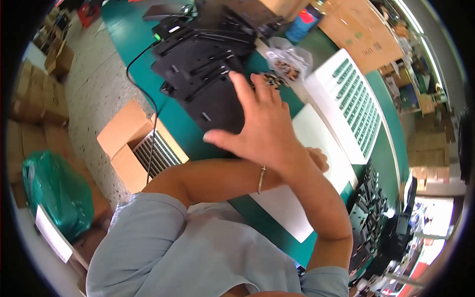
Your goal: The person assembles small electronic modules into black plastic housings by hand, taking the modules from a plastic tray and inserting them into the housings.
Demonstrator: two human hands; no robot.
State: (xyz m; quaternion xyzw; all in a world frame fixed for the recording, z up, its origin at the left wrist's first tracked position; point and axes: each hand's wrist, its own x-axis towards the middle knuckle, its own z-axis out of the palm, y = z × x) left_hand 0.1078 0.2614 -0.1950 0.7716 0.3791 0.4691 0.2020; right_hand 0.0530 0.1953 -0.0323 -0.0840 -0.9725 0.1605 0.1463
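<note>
My right hand (264, 119) is spread open, thumb apart, above a stack of black flat plastic panels (217, 109); nothing is in it. My left arm, with a bracelet (261, 179), crosses beneath my right forearm. My left hand (318, 159) shows only in part past that forearm, over the white sheet (329, 148) on the green table. Its fingers look curled closed; whatever they hold, if anything, is hidden. Small loose metal-looking parts (271, 79) lie just beyond my right fingertips. Near them sits a clear plastic bag (289, 64) of small coppery pieces.
A white tray (354, 104) with rows of small green parts lies at the right. Many black parts (366, 213) crowd the right table edge. An open carton (131, 143) stands at left, a black cable (143, 91) passing over it. A blue can (304, 24) stands at the back.
</note>
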